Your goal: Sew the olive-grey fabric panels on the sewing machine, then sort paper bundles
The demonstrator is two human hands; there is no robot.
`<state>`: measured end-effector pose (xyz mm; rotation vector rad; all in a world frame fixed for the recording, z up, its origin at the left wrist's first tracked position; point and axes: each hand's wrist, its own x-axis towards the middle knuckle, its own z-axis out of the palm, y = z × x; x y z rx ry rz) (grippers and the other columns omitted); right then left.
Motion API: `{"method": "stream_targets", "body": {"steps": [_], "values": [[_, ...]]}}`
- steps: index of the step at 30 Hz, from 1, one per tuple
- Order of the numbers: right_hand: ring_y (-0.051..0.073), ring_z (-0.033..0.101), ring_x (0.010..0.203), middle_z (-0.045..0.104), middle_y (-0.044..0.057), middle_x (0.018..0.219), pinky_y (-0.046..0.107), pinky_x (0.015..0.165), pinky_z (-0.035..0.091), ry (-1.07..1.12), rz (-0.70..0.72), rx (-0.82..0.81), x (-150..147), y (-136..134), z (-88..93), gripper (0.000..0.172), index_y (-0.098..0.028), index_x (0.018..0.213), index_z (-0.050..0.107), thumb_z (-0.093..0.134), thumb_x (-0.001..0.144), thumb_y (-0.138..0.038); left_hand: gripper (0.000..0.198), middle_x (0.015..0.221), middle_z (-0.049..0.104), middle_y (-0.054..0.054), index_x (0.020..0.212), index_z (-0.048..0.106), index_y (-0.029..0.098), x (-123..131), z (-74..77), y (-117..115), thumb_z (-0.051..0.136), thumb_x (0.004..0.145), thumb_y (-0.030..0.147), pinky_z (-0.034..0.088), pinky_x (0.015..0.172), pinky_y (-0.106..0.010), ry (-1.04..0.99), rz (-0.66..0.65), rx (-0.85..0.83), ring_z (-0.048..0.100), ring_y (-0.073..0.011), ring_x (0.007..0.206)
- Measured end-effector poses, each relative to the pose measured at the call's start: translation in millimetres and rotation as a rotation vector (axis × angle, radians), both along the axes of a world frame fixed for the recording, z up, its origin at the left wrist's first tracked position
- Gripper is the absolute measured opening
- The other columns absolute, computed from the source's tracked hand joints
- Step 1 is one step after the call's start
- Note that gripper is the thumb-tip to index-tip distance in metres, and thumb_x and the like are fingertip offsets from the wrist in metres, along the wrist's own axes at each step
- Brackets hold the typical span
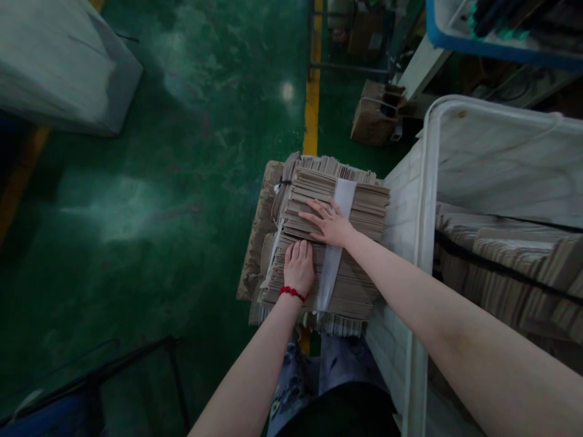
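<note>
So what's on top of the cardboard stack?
A white band crosses the cardboard stack; the left hand and right hand rest on it. What lies beneath hands and band is covered.

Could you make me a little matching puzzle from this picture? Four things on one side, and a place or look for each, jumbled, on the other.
Column one
1. Left hand
2. Right hand
3. Large bin
4. Yellow line

Column two
A. Marked on the green floor
B. Spread over the strapped brown bundle, its arm coming in from the right of the picture
C. Wearing a red bracelet at the wrist
D. Whitish, with flat brown pieces inside

Right pairs: 1-C, 2-B, 3-D, 4-A
</note>
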<state>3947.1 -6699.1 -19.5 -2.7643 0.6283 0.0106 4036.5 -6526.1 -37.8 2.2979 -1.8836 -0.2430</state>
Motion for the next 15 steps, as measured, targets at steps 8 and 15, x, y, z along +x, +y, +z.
{"method": "stream_targets", "body": {"steps": [8, 15], "values": [[0.023, 0.013, 0.147, 0.012, 0.002, 0.162, 0.052, 0.117, 0.001, 0.03, 0.025, 0.05, 0, -10, -7.3, 0.067, -0.038, 0.15, 0.025, 0.054, 0.089, -0.045, 0.046, 0.135, 0.057, -0.01, 0.132, 0.054, 0.015, 13, -1.2, 6, 0.042, 0.087, 0.013, 0.027, 0.116, -0.043, 0.072, 0.015, -0.033, 0.044, -0.0253, 0.132], [0.025, 0.012, 0.147, 0.011, 0.0, 0.162, 0.053, 0.116, 0.001, 0.071, -0.01, 0.129, 4, -11, -5.0, 0.068, -0.04, 0.149, 0.025, 0.055, 0.088, -0.043, 0.064, 0.135, 0.057, -0.009, 0.149, 0.033, 0.02, 11, 3.4, 10, 0.04, 0.086, 0.011, 0.028, 0.114, -0.041, 0.094, 0.03, -0.027, 0.043, -0.0238, 0.133]]}}
